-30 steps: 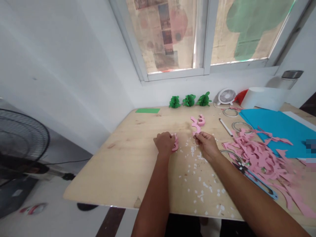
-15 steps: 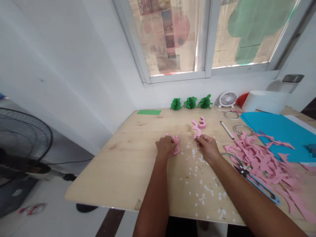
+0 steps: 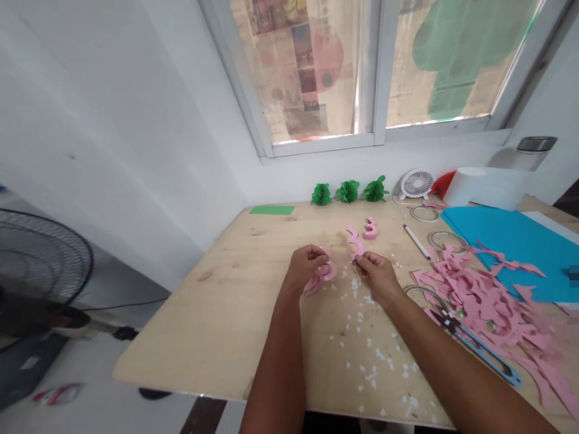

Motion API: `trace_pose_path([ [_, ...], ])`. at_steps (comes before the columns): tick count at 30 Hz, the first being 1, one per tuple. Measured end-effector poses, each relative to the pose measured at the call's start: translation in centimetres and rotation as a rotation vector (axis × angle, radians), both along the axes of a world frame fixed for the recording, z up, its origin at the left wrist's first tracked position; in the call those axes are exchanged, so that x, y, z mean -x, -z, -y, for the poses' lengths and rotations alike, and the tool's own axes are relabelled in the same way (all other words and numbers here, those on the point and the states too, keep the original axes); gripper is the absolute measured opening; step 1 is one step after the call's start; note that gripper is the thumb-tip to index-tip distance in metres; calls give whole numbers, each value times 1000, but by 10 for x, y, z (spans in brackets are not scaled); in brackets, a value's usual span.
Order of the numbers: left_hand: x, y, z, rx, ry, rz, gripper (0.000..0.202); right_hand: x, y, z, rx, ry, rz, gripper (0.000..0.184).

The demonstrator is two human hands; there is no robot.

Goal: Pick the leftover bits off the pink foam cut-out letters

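My right hand [image 3: 380, 276] pinches the lower end of a wavy pink paper cutout [image 3: 359, 246], shaped like a 3, between thumb and fingertips. Thumb and fingers of my left hand [image 3: 306, 267] are closed on another curved pink cutout [image 3: 333, 272], raised a little over the table. More pink cutouts [image 3: 313, 286] lie below that hand, partly hidden by it. Just beyond my right hand, a small pile of pink 3-shaped cutouts [image 3: 371, 229] rests on the wood.
White paper bits [image 3: 355, 289] litter the table [image 3: 217, 313]. On the right are pink scraps [image 3: 479, 295], blue-handled scissors [image 3: 484, 349], tape rolls [image 3: 446, 241], a marker [image 3: 417, 241] and blue sheets [image 3: 479, 226]. Green paper ornaments [image 3: 348, 191] and a small fan [image 3: 416, 184] line the wall.
My left hand has lifted a curved pink cutout off the pieces beneath, which now lie askew. My right hand keeps its pinch on the wavy cutout, shifted slightly left and down.
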State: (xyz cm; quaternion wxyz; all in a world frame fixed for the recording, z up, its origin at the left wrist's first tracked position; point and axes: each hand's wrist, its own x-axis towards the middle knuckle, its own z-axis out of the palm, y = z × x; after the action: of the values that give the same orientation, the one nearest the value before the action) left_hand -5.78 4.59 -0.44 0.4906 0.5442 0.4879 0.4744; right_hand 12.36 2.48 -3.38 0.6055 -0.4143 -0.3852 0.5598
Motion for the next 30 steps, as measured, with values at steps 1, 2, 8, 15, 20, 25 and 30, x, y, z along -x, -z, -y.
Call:
trace_pose_path([
  [1, -1, -1, 0, 8, 13, 47, 19, 0, 0, 0, -3, -5, 12, 20],
  [2, -1, -3, 1, 12, 19, 88, 21, 0, -1, 1, -5, -8, 24, 20],
  [8, -4, -4, 1, 19, 26, 273, 29, 2, -6, 4, 1, -9, 69, 26],
  [15, -14, 2, 1, -13, 1, 300, 26, 4, -11, 5, -19, -67, -63, 25],
  [20, -23, -2, 4, -8, -53, 258, 27, 8, -10, 10, -8, -129, 20, 25],
  [25, -31, -3, 6, 18, -60, 300, 26, 12, -5, 13, -6, -170, 83, 25],
  [30, -36, -2, 6, 95, -98, 383, 30, 9, -3, 10, -19, -101, 90, 27],
])
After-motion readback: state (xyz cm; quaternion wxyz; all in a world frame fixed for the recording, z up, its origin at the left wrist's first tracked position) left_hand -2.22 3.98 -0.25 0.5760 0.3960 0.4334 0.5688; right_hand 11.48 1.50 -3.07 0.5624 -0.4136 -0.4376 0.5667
